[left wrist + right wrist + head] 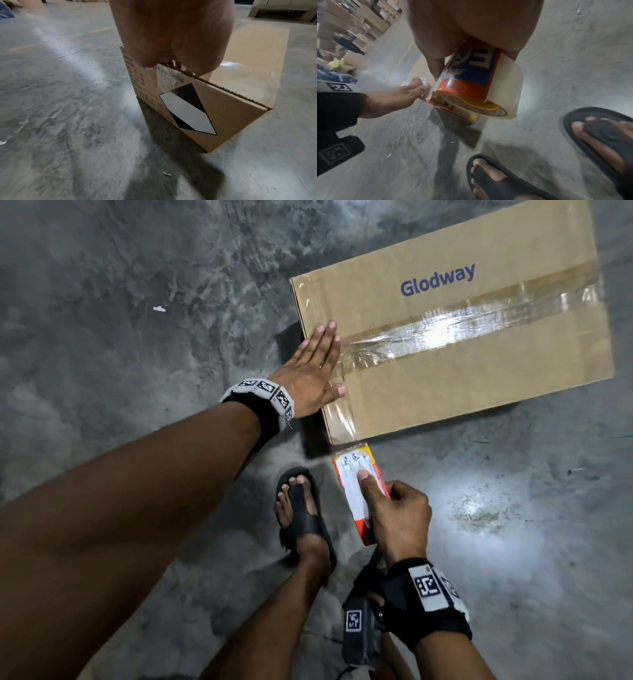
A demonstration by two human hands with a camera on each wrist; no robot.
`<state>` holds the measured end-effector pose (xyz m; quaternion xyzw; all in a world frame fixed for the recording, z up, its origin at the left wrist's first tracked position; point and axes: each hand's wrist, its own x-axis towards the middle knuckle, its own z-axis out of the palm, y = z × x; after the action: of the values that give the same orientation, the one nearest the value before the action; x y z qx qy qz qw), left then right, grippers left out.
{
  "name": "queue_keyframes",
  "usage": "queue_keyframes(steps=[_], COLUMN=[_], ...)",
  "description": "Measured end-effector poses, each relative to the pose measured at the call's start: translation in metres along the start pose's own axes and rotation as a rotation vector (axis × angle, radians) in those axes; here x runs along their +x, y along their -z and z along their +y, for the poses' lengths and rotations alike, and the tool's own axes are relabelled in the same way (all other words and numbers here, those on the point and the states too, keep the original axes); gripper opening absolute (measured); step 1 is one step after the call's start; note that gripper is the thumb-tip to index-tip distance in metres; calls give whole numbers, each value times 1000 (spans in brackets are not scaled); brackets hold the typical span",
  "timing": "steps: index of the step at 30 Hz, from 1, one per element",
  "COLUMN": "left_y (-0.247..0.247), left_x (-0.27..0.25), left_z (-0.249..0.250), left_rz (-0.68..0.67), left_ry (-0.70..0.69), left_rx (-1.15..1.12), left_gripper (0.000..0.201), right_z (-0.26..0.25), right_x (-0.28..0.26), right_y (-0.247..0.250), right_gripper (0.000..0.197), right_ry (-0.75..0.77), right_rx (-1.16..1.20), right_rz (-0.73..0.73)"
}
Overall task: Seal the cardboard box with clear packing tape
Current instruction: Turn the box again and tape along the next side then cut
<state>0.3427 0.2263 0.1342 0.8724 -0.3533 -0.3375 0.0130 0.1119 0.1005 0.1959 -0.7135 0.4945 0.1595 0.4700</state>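
A brown cardboard box (479, 364) printed "Glodway" stands on the concrete floor, with a strip of clear tape (438, 332) along its top seam. My left hand (317, 368) lies flat with straight fingers on the box's near-left corner, pressing the tape end over the edge. In the left wrist view the box (228, 119) shows a black and white diamond label, and tape hangs down its side. My right hand (394, 508) grips an orange tape dispenser (358, 491) just off the box's near corner. The right wrist view shows its clear tape roll (503, 92).
My feet in black sandals (303, 515) stand just left of the dispenser. Bare grey concrete floor (137, 302) surrounds the box, with a small white scrap (159, 309) on it. Stacked boxes (351, 27) stand far off in the right wrist view.
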Motion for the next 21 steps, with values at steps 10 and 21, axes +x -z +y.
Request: queue_keyframes(steps=[10,21], left_y=[-2,-2], left_x=[-1,-1], left_z=[2,5], left_rz=[-2,3], left_ry=[12,16], left_rx=[52,21], left_gripper=[132,132], right_z=[27,2], right_x=[-4,36], right_y=[-7,-26], right_gripper=[62,65], right_ry=[-131,-221], right_rx=[-77,-180], right_rz=[-9,-95])
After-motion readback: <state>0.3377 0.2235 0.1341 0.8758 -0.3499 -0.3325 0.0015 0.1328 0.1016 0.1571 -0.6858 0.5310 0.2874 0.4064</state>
